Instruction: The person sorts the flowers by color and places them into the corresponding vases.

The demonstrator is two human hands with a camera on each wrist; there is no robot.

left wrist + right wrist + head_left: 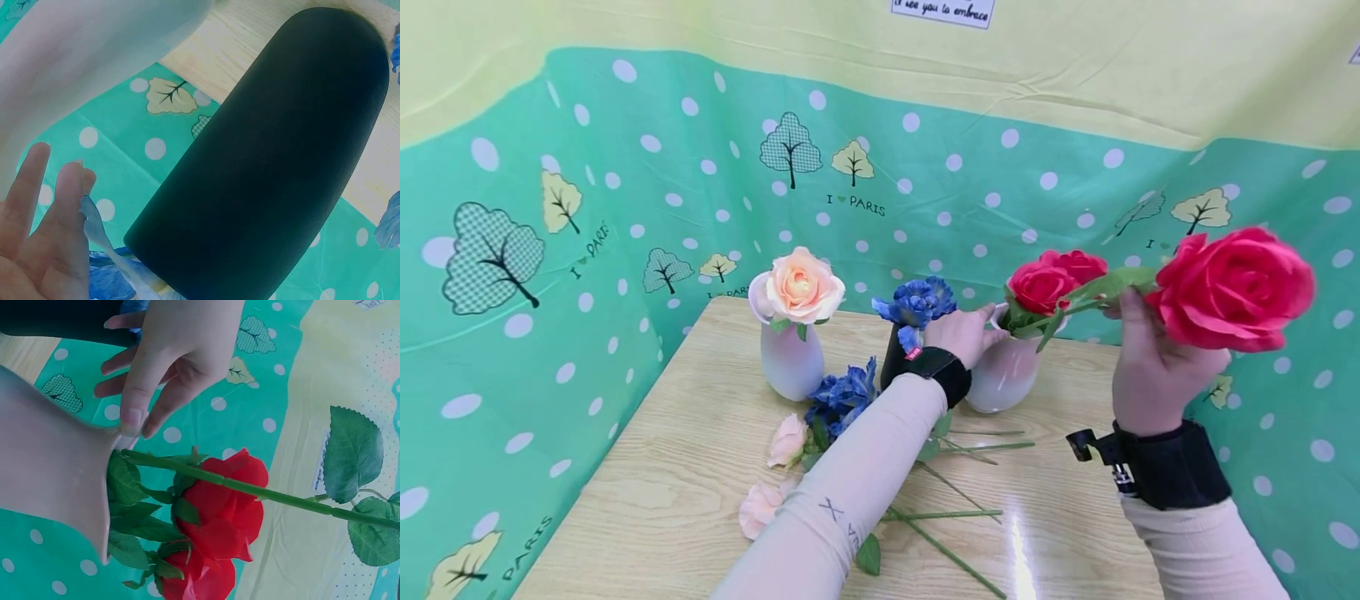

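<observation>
My right hand [1168,371] grips a red rose [1236,287] just below its bloom, the head pointing right. Its green stem [275,495] runs to the mouth of a pale pink vase [1002,377], the tip right at the rim in the right wrist view. Two other red roses [219,519] stand in that vase with their leaves over its lip. Thumb and index finger of my left hand [958,335] pinch the vase's rim. Behind the left wrist stands a black vase [269,156] holding a blue flower [917,302].
At the left a white vase [793,362] holds a peach rose [805,285]. Beneath my left forearm lie blue flowers [844,396], pale pink roses [787,440] and several green stems [955,546] on the wooden table [655,467]. A green dotted cloth [700,125] hangs around the table.
</observation>
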